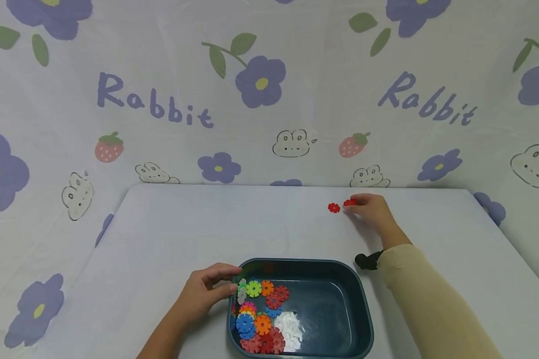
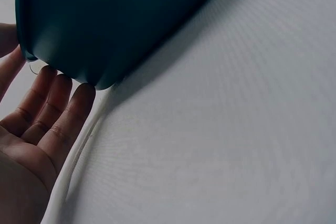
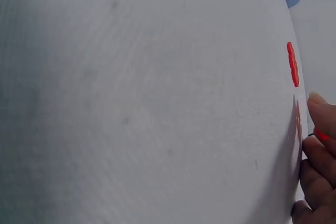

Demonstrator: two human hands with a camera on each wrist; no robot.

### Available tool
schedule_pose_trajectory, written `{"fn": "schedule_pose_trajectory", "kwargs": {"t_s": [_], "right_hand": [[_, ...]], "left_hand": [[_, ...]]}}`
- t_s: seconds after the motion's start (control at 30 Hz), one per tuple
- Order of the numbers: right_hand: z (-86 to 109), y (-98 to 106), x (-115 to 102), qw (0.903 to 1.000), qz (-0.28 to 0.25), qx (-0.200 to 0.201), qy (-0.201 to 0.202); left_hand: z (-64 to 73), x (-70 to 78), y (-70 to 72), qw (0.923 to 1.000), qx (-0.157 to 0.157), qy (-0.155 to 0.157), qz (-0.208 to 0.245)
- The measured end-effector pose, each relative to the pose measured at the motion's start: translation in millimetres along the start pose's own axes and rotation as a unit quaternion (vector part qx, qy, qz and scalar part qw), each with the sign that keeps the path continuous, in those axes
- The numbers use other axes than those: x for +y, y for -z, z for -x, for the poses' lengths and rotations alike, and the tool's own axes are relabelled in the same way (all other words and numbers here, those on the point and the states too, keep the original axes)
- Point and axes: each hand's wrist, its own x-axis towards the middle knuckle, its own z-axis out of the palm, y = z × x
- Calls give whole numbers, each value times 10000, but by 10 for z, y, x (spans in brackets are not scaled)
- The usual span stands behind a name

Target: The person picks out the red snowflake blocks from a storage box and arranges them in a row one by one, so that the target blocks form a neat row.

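Note:
At the back right of the table, my right hand (image 1: 374, 212) pinches a red notched plastic disc (image 1: 349, 202) between thumb and fingers. Just left of it lies another red notched disc (image 1: 334, 208), seen nearly edge-on in the right wrist view. Only a sliver of the held disc (image 3: 321, 134) shows there between the fingers. My left hand (image 1: 202, 291) holds the dark teal tray (image 1: 364, 319) by its left rim, with several fingertips (image 2: 84, 92) against the outer wall. Several notched discs in blue, orange, green and red (image 1: 263, 324) are heaped along the tray's left side.
Bare tray floor (image 1: 328, 314) shows right of the heaped discs. A black wrist device (image 1: 367, 261) sticks out from the right sleeve beside the tray's back right corner. The white table (image 1: 233, 219) ends at a patterned cloth backdrop (image 1: 314, 89).

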Motion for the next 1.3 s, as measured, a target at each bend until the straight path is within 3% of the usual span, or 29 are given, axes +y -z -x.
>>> {"fn": "schedule_pose_trajectory", "kwargs": {"t_s": [0.17, 0.4, 0.93, 1.1, 1.3], "right_hand": [[8, -30, -88, 9976, 698, 11, 37], [23, -73, -155, 9941, 1074, 145, -59], [-10, -93, -101, 9919, 1260, 164, 42], [0, -27, -126, 9920, 1258, -102, 45], [87, 152, -362, 9936, 872, -346, 623]], "left_hand": [[3, 4, 1, 10000, 2, -16, -31], [0, 4, -2, 10000, 9, 15, -25], [-1, 14, 6, 10000, -36, 14, -34], [-8, 11, 9, 10000, -41, 29, -47], [-2, 7, 0, 10000, -62, 28, -23]]}}
